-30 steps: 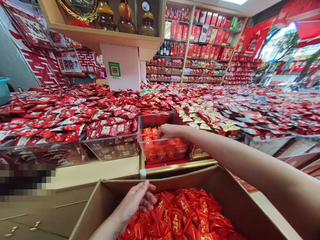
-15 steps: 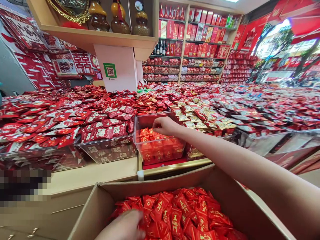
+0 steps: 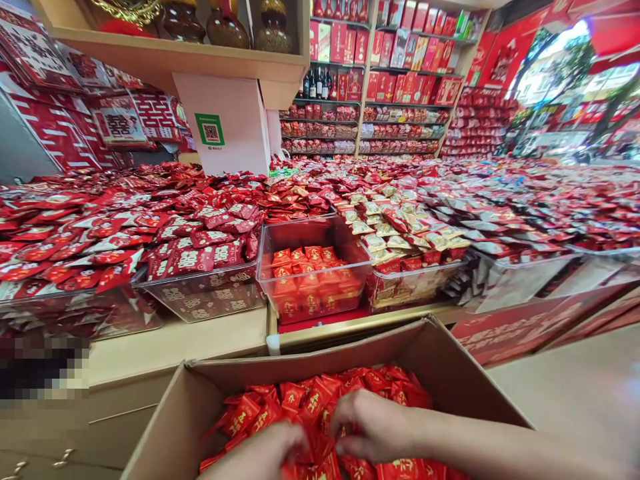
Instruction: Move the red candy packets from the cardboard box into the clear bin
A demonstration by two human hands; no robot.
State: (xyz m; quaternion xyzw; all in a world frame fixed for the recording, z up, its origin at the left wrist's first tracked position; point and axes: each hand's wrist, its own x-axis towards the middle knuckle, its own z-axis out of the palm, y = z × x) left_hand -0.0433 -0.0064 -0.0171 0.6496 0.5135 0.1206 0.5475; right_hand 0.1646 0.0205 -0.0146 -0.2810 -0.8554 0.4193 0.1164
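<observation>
Down inside the cardboard box (image 3: pixel 210 383), the red packets (image 3: pixel 310 400) lie under and between the left hand (image 3: pixel 280 447) and right hand (image 3: pixel 367 427), whose fingers curl over them; blur hides whether either grip is closed on one. Beyond the box's far wall, the clear bin (image 3: pixel 313 273), partly filled with similar packets, stands between the maroon packets (image 3: pixel 200 253) and gold-and-red packets (image 3: pixel 395 227).
</observation>
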